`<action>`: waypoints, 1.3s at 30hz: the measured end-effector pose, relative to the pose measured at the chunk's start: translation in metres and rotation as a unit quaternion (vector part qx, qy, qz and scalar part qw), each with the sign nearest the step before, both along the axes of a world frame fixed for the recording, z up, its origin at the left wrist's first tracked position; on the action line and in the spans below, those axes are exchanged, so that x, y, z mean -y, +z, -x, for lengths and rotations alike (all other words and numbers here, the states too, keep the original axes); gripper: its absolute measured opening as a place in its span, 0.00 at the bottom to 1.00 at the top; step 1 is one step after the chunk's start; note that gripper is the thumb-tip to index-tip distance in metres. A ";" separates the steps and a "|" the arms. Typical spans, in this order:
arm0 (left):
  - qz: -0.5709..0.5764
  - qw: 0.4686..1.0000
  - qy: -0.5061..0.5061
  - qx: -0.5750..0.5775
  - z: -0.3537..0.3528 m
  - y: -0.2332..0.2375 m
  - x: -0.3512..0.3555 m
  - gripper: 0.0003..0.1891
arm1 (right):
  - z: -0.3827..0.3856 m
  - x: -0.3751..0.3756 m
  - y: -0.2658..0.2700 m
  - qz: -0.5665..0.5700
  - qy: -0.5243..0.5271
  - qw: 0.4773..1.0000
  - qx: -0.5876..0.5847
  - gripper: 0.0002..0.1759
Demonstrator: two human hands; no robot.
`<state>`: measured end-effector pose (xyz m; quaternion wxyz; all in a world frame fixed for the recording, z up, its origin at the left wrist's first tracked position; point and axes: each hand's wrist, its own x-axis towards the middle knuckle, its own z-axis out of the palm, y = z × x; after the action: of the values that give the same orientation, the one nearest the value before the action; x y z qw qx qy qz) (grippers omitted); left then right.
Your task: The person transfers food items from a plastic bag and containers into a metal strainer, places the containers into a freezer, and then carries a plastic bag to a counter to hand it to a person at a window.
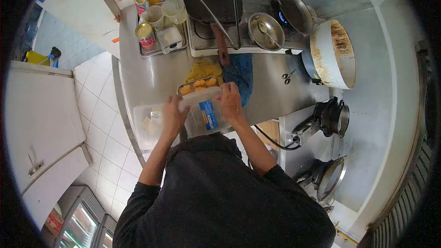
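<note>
Holding a clear plastic container point(204, 110) (blue label on its side) in both hands, with the left hand point(172, 115) closed around its left end and the right hand point(229, 101) closed on its right end. Held tilted at the near edge of the steel counter point(266, 92), touching or just over a metal tray point(198, 85) of golden fried pieces. Just left, a second clear container point(149, 126). Beyond the tray, a yellow cloth point(202, 69) and a blue cloth point(241, 71); further right, scissors point(288, 76).

Even daylight, heavy fisheye warp, dark vignetted corners, soft detail
</note>
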<state>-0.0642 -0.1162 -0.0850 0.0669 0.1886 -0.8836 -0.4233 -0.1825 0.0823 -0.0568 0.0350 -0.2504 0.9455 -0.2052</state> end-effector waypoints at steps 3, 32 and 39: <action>-0.003 1.000 -0.015 0.026 0.003 0.006 0.001 0.21 | -0.001 -0.003 -0.001 -0.007 -0.005 1.000 -0.003 0.22; -0.006 0.770 -0.624 0.134 0.183 0.006 -0.009 0.10 | -0.018 -0.022 0.025 -0.029 -0.047 0.986 0.158 0.15; -0.026 0.775 -0.595 0.211 0.183 0.021 -0.018 0.08 | -0.027 -0.039 0.021 -0.036 -0.015 0.953 0.300 0.19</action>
<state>-0.2475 -0.0982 -0.0642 -0.3913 -0.2880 -0.8006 -0.3507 -0.1553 0.1214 -0.0353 0.3226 -0.1619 0.9018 -0.2376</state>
